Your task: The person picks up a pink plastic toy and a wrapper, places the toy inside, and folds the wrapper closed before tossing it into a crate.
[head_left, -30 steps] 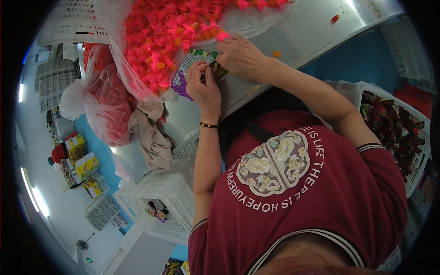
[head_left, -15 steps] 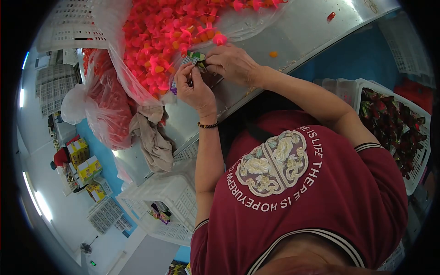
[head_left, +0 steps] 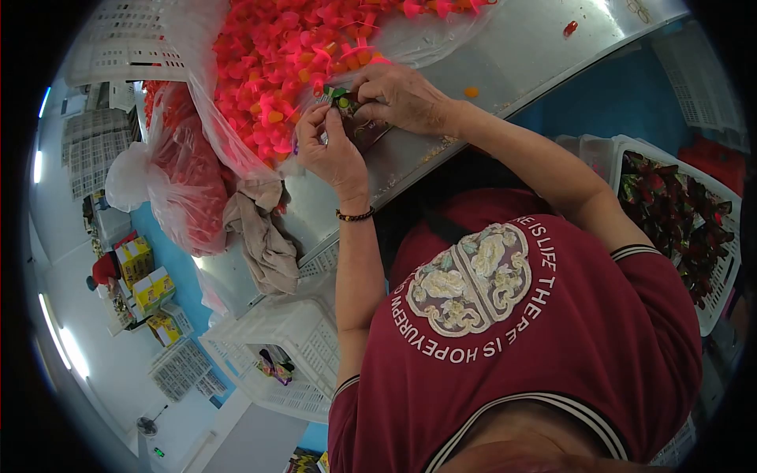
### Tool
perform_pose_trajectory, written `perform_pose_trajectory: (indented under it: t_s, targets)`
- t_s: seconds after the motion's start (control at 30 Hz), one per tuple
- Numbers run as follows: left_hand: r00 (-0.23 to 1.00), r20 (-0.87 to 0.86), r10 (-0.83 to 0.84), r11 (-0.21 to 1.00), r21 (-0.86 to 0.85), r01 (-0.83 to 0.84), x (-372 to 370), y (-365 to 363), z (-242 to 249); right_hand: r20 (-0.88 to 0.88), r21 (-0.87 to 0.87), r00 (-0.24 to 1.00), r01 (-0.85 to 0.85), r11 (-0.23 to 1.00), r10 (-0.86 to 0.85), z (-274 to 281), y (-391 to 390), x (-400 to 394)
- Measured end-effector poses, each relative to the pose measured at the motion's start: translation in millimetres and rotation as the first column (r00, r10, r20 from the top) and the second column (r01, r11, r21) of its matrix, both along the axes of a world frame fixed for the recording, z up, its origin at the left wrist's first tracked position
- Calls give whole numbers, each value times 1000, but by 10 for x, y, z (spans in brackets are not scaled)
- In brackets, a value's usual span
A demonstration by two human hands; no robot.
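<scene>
Both hands meet at a small dark packet (head_left: 364,132) with green printing, over the metal table beside the pink pile. My left hand (head_left: 333,154) pinches the packet's left side between thumb and fingers. On the other side my right hand (head_left: 404,98) has its fingers bent and closed on the packet's upper edge. What lies inside the packet cannot be made out. Right behind the hands is a heap of bright pink and orange plastic pieces (head_left: 272,75) on clear plastic sheeting.
A grey cloth (head_left: 264,244) hangs by a tied bag of red items (head_left: 185,173). White crates stand below left (head_left: 303,351) and at right, the latter with dark packets (head_left: 678,221). An orange piece (head_left: 471,92) and a red piece (head_left: 570,29) lie on the metal table (head_left: 520,67).
The packet has turned, and more of its dark face shows below my right hand. My right hand has shifted slightly upward; my left hand has moved slightly left.
</scene>
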State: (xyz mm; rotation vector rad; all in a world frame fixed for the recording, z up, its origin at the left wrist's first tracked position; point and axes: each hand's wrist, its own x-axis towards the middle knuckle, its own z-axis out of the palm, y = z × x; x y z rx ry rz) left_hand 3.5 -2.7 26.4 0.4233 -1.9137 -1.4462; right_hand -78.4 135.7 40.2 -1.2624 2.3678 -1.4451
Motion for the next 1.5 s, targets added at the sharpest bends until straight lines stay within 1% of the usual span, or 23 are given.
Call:
perform_pose_trajectory:
  t_s: [0.17, 0.3, 0.4, 0.47, 0.6, 0.7, 0.77, 0.8, 0.83, 0.9, 0.93, 1.0, 1.07, 1.1, 1.13, 1.17, 1.2, 1.23, 1.3, 1.33, 1.37, 1.43, 1.5]
  targets:
    - [1000, -17, -16, 987, 162, 18, 2, 50, 79, -74, -122, 987, 130, 984, -140, 46, -20, 53]
    - [1000, -7, -19, 997, 80, 19, 15, 92, 174, -97, -142, 987, 112, 983, -126, -16, -32, 16]
    - [996, -12, -87, 995, 44, 87, 24, 74, 179, 31, -114, 996, 92, 989, -89, 61, -21, 10]
    - [990, -49, -133, 991, 29, 134, 29, 93, 207, 232, -271, 970, 141, 952, -77, 134, -18, 31]
    - [988, -58, -141, 990, 9, 142, 66, 163, 288, 270, -184, 963, 69, 981, -18, 314, 31, -11]
    - [983, -70, -169, 980, 95, 175, 135, 116, 343, 124, -70, 992, -5, 998, 14, 560, 183, -71]
    - [981, -143, -129, 987, 81, 141, 198, -94, 316, 271, -368, 944, -81, 926, 190, 950, 355, -61]
    - [987, -124, -98, 985, 126, 113, 219, -252, 143, 268, -369, 945, -80, 926, 189, 1009, 365, -78]
    - [999, 1, -50, 993, -111, 50, 251, -270, 158, 288, -388, 935, -86, 918, 209, 1058, 380, -86]
    - [978, 207, 39, 845, -528, 78, 315, -315, 114, 331, -422, 913, -83, 903, 239, 1133, 440, -75]
    - [978, 207, 24, 847, -524, 91, 336, -302, 47, 349, -439, 904, -73, 896, 245, 1165, 487, -69]
    - [944, 302, 135, 550, -815, 182, 333, -276, -54, 373, -473, 895, -42, 880, 243, 1231, 587, -103]
    - [864, 443, 240, 519, -810, 272, 389, -244, -152, 416, -465, 890, 33, 885, 185, 1263, 889, -95]
    - [846, 462, 266, 462, -832, 309, 349, -254, -214, 138, -231, 990, 34, 972, -1, 1096, 963, -233]
    - [813, 508, 285, 509, -799, 321, 318, -168, -150, -187, 43, 975, 128, 991, -117, 803, 1015, -467]
    - [835, 502, 225, 499, -796, 343, 314, -171, -142, -751, 110, 623, 444, 889, -217, 528, 1145, -543]
    - [837, 478, 268, 418, -840, 346, 307, -189, -170, -660, 67, 690, 448, 891, -297, 499, 1244, -503]
    - [836, 499, 229, 471, -808, 353, 286, -269, -212, -562, 2, 741, 446, 895, -368, 520, 1397, -415]
    - [777, 505, 374, 416, -841, 346, 297, -120, -81, -584, 31, 642, 629, 777, -497, 557, 1893, -185]
    - [794, 513, 327, 405, -835, 373, 288, -143, -88, -585, 15, 572, 717, 697, -576, 548, 2032, -84]
    - [817, 490, 304, 406, -843, 354, 264, -173, -101, -411, 114, 586, 793, 599, -698, 487, 2320, -5]
    - [844, 459, 278, 407, -852, 329, 249, -268, -131, -376, 26, 402, 905, 424, -835, 421, 2955, 296]
    - [877, 465, 122, 389, -835, 389, 208, -356, -162, -539, -53, 85, 989, 135, -838, 489, 3646, 645]
